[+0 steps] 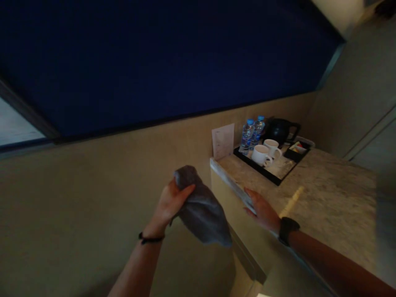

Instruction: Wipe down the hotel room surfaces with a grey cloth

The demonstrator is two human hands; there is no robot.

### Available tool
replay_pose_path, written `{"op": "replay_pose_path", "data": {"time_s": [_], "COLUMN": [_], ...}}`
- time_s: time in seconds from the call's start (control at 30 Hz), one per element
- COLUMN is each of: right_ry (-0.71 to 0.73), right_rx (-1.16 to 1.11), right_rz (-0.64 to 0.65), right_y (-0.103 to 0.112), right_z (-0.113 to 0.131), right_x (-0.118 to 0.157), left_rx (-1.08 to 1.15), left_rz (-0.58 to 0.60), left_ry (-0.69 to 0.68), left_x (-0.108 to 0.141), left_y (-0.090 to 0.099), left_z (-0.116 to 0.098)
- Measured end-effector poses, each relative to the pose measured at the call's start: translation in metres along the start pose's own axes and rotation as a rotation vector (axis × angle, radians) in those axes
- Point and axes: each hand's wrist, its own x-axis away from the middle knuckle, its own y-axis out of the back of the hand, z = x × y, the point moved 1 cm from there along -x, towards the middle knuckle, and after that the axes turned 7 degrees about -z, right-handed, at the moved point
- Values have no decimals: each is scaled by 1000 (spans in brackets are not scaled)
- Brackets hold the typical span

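- Left hand (pixel 171 201) raised in front of the beige wall (pixel 93 198), fingers curled and pinching the top of a grey cloth (pixel 201 208), thumb laid across its upper fold.
- Grey cloth bunched at the grip, hanging down and to the right in a loose drape, in the air just left of the counter edge, clear of the stone top.
- Thin black band (pixel 150 239) around the left wrist.
- Right hand (pixel 261 209) flat on the near left edge of the marble counter (pixel 334 198), palm down, fingers straight and close together, tips over the lip of the counter.
- Black watch (pixel 288 229) on the right wrist, forearm running off to the lower right.
- Cloth and right hand near each other but apart, with the counter's side panel between them.
- Black tray (pixel 262 170) at the far end of the counter, against the wall.
- On the tray: two white mugs (pixel 261 155) side by side, two water bottles (pixel 247 136) with blue caps just left of and behind the mugs, a black kettle (pixel 280 130) at the far side.
- Small black box (pixel 297 153) with bright sachets at the right end of the tray; contents too small to read.
- White card (pixel 223 141) upright against the wall, just left of the bottles, print too blurred to make out.
- Dark blue panel (pixel 161 62) filling the upper part of the view above the wall.
- Pale strip (pixel 291 201) lying on the counter between the tray and the right wrist; cannot tell what.
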Motion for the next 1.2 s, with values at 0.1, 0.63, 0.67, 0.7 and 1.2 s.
{"op": "replay_pose_path", "data": {"time_s": [0.1, 0.63, 0.67, 0.7, 1.2], "right_ry": [27, -58, -42, -10, 337], "right_rx": [-19, -265, -260, -242, 66], "right_rz": [35, 192, 208, 221, 284], "right_y": [16, 311, 319, 324, 286], "right_z": [5, -348, -365, -378, -471], "right_x": [6, 87, 76, 62, -169], "left_rx": [-174, -723, -652, -572, -259], "left_rz": [87, 32, 26, 11, 242], "left_ry": [-182, -830, -926, -998, -990], "left_x": [-15, 214, 228, 237, 142], "left_y": [-74, -365, -391, -418, -610], "left_z": [-89, -215, -232, -252, -394]}}
